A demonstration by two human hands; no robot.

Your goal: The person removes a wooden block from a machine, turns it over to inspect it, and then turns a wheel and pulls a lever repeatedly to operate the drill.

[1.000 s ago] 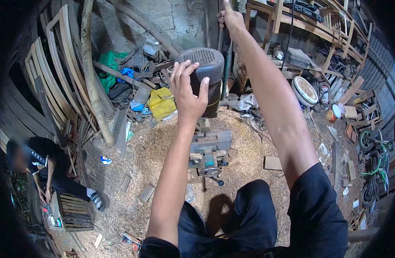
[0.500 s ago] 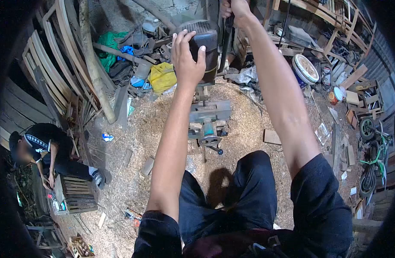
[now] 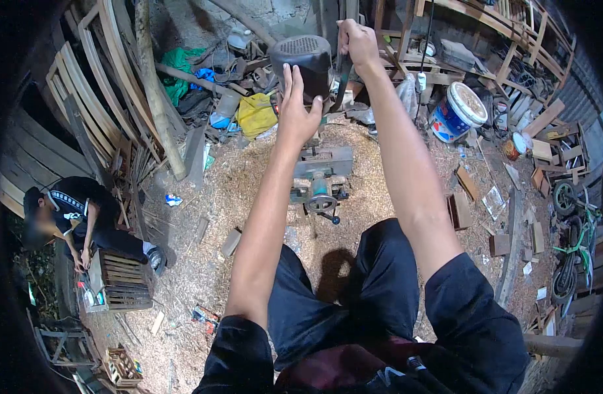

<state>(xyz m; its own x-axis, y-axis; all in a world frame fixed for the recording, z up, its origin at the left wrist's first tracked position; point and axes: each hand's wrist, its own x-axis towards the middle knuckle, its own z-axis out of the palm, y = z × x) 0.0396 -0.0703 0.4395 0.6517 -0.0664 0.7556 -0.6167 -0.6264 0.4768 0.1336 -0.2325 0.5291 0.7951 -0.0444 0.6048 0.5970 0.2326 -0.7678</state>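
Sawdust and wood shavings cover the workshop floor in a thick pale layer, with offcuts scattered through it. Nearest the camera are the person's own knees in black shorts, and both bare arms stretch forward and up from them. Just past the knees stands a small grey machine table with a handwheel at its front, set in the middle of the shavings. Above it rises the black motor housing, its grilled top facing the camera. The left hand lies flat against the near side of the motor housing, fingers spread upward and the thumb hooked round its edge, not clenched. The right hand is clenched around a dark upright handle just beside the housing.

To the right, small wood blocks lie on the floor, a white and blue bucket stands further back, and a green bicycle leans at the edge. To the left, another person crouches over a slatted wooden crate. Behind them, curved wooden frames and a rough post lean against the wall. Beyond the machine, a yellow bag and green cloth sit among scrap at the foot of a stone wall. Wooden shelving fills the far right corner.
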